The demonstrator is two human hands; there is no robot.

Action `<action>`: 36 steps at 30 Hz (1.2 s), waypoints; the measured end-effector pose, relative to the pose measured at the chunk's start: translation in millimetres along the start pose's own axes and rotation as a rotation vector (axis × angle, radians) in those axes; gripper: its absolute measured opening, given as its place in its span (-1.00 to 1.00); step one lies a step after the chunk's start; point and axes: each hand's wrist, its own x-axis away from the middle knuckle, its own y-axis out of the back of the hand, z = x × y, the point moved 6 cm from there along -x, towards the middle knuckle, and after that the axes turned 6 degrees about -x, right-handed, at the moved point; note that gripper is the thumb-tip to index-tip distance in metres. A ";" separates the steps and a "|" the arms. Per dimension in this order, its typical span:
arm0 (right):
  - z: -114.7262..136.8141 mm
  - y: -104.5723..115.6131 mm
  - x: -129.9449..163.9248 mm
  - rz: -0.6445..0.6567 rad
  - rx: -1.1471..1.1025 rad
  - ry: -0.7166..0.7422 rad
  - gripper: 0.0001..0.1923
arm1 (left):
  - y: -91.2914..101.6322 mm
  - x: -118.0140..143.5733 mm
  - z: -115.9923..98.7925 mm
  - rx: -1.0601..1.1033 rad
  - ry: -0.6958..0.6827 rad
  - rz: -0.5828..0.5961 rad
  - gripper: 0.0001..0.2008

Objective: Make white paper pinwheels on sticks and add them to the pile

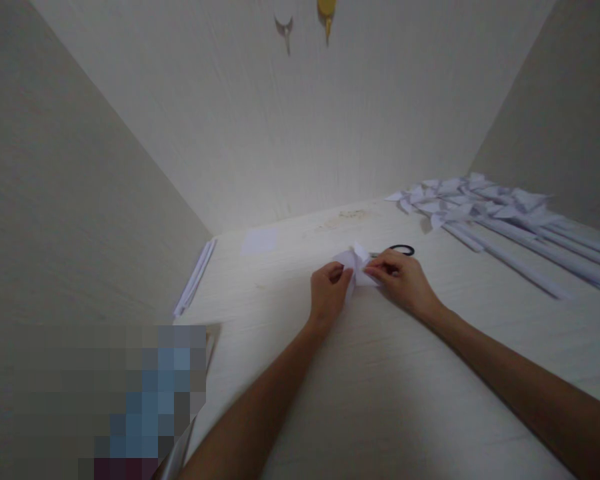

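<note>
Near the middle of the white table, a white paper pinwheel (364,277) with bent vanes is between my two hands. My left hand (328,292) pinches its left side between thumb and fingers. On the right side, the closed fingertips of my right hand (404,279) grip the paper near its centre. A pair of scissors (403,249) lies just behind my right hand; one black handle loop shows and most of the blades are hidden.
Several paper pinwheels on rolled paper sticks (520,257) are heaped at the right. A flat paper square (259,241) lies at the back left, near rolled paper sticks (195,277) by the left wall. Hooks (327,20) hang on the back wall. The lower left is pixelated.
</note>
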 end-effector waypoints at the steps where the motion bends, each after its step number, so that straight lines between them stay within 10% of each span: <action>1: 0.3 -0.3 0.1 0.003 0.004 0.003 -0.90 | -0.4 0.0 0.0 0.002 0.000 0.004 -0.85; 36: 17.3 3.6 3.6 -0.042 0.144 0.148 -0.87 | -8.6 -0.5 11.3 0.149 0.057 0.175 -0.79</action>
